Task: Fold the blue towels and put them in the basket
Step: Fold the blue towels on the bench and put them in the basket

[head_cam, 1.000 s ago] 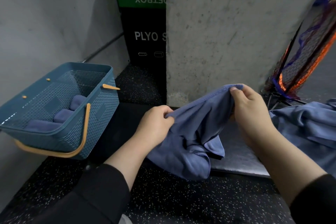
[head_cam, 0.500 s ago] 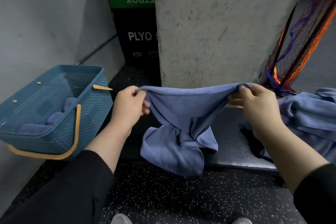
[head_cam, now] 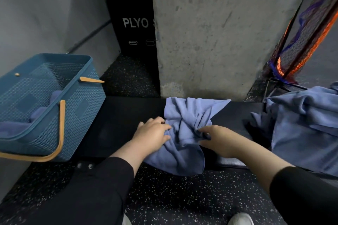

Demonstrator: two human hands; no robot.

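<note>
Where both hands meet, blue towel (head_cam: 184, 124) lies crumpled.

At centre a periwinkle-blue towel (head_cam: 184, 129) lies crumpled on a black surface (head_cam: 118, 120). At left a teal basket (head_cam: 54, 97) with a woven lattice pattern carries tan-orange handles (head_cam: 61, 133). At right is a heap of the same blue cloth (head_cam: 301, 126). The floor (head_cam: 173, 197) is black with white speckles. The pillar (head_cam: 210, 33) is mottled grey. At upper right, netting (head_cam: 301, 38) shows orange and purple. The boxes (head_cam: 131, 5) are green and black with white lettering.
</note>
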